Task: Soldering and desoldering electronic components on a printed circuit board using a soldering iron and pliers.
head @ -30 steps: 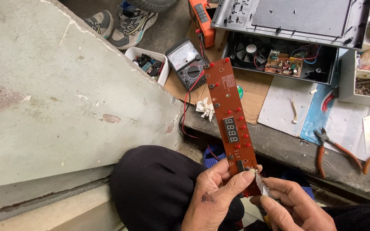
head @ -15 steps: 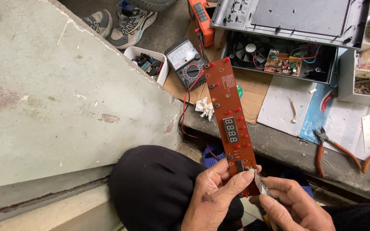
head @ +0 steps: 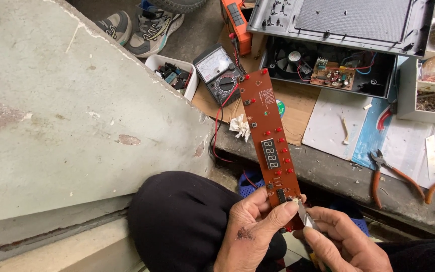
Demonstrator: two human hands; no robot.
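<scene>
My left hand [head: 255, 229] grips the near end of a long red circuit board [head: 269, 136], thumb pressed across its face. The board points away from me and carries a small digit display, red buttons and a black chip. My right hand [head: 341, 239] pinches a small metal blade or tool tip [head: 303, 215] against the board's near right edge. My knee in black cloth [head: 182, 221] sits just below the hands.
On the bench beyond lie an analog multimeter [head: 218, 73], an opened appliance case with fan and wiring [head: 328, 70], a white tray of parts [head: 173, 75], orange-handled pliers [head: 393, 176], papers and bins at right. A concrete slab [head: 66, 111] fills the left. Shoes [head: 142, 25] rest far back.
</scene>
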